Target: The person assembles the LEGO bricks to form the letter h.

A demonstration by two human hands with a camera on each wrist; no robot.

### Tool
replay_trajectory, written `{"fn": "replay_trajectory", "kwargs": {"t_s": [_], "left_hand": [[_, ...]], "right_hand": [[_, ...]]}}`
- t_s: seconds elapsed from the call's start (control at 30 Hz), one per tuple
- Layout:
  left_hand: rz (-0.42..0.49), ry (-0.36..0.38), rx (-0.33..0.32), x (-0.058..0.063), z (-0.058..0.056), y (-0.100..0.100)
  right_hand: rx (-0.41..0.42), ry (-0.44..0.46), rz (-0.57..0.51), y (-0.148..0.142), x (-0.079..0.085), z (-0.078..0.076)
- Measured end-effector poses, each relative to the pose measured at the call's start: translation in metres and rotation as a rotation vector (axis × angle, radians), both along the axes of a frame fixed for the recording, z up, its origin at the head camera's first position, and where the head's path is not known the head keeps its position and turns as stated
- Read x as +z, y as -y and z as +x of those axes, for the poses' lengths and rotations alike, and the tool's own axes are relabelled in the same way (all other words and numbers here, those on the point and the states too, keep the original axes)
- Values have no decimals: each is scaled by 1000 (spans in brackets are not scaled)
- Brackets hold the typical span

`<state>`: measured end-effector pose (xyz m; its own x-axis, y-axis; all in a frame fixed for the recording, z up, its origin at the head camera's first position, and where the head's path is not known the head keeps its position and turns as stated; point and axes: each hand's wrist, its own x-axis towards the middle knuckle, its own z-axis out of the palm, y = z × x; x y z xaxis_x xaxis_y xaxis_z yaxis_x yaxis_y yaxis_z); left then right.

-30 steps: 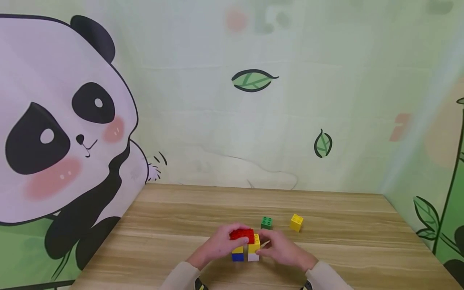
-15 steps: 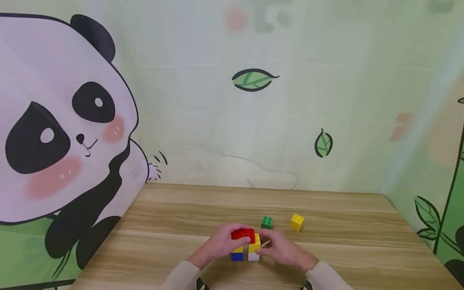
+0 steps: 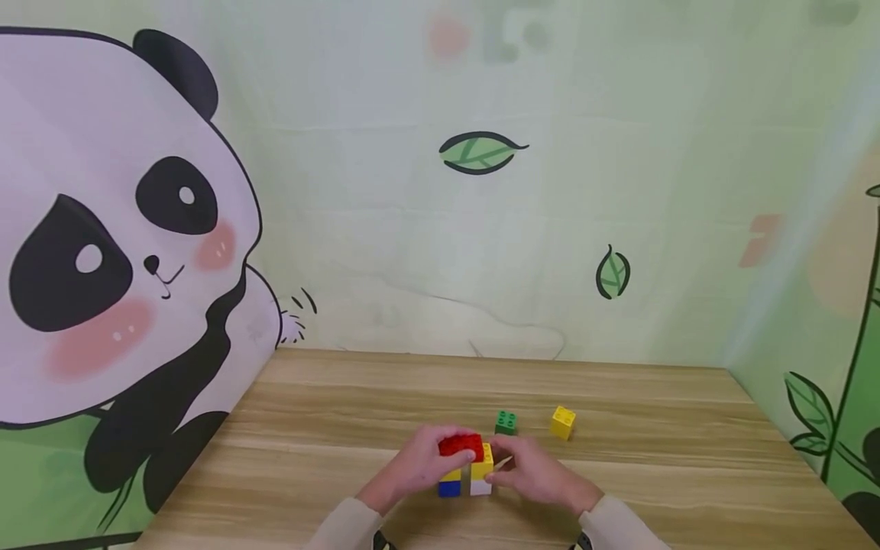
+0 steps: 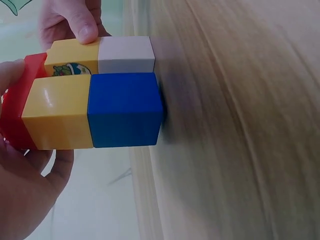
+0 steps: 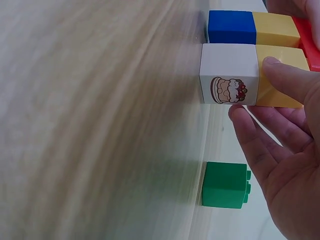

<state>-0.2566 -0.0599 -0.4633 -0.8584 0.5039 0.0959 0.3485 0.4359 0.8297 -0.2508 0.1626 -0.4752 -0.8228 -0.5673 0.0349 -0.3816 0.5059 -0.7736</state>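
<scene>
Two short stacks of toy bricks stand side by side on the table. On the left, a yellow brick [image 4: 57, 117] sits on a blue brick [image 4: 125, 110]; on the right, another yellow brick [image 3: 483, 467] tops a white brick [image 5: 230, 75] with a cake picture. A red brick [image 3: 461, 444] lies across the top, over both stacks. My left hand [image 3: 421, 460] grips this red brick, thumb in front and fingers behind. My right hand [image 3: 536, 472] holds the right stack's yellow brick between thumb and fingers.
Behind the stacks stands a green brick [image 3: 506, 422], with a loose yellow brick [image 3: 563, 422] to its right. The wooden table [image 3: 330, 397] ends at a backdrop [image 3: 385, 244] printed with a panda and leaves.
</scene>
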Motion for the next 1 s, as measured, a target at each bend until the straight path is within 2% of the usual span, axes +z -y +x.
{"fn": "replay_trajectory", "kwargs": {"t_s": [0.27,0.5,0.83,1.0], "left_hand": [[-13,-31,-20,0,0,1],[-18,3,-53,2,-2,6],[-26,-5,-38,3,-1,5],[-30,-46,-15,1,0,2]], "right_hand": [[4,-11,3,1,-1,-2],[8,-4,-3,0,-3,-3],[12,-6,4,0,-4,-3],[15,-29,9,0,-4,-4]]}}
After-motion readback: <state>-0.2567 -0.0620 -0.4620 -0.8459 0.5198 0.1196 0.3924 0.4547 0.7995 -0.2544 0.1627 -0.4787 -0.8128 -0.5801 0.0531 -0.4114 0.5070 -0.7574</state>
